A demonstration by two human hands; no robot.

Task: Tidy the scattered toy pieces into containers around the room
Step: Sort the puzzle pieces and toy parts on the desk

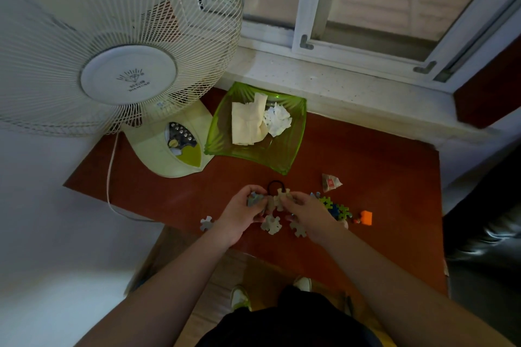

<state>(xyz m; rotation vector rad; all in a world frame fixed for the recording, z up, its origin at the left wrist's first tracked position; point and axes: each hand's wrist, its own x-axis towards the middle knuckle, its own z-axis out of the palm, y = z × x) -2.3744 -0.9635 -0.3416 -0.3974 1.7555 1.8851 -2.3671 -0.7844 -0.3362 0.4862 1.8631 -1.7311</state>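
Glossy green plastic tray (277, 159), matt wooden table (366, 166)

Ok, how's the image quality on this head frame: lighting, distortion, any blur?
Head view: dim and warm-tinted; strong wide-angle bending curves the window frame and fan; edges soft, the forearms and dark right side smeared; the puzzle pieces near centre stay readable, though detail under the left hand and right hand is murky.

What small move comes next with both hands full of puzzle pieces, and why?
Probably gather the loose puzzle pieces lying just below the hands. The left hand and right hand each already pinch pieces, three more lie loose on the red table, and the nearby green tray holds only tissues.
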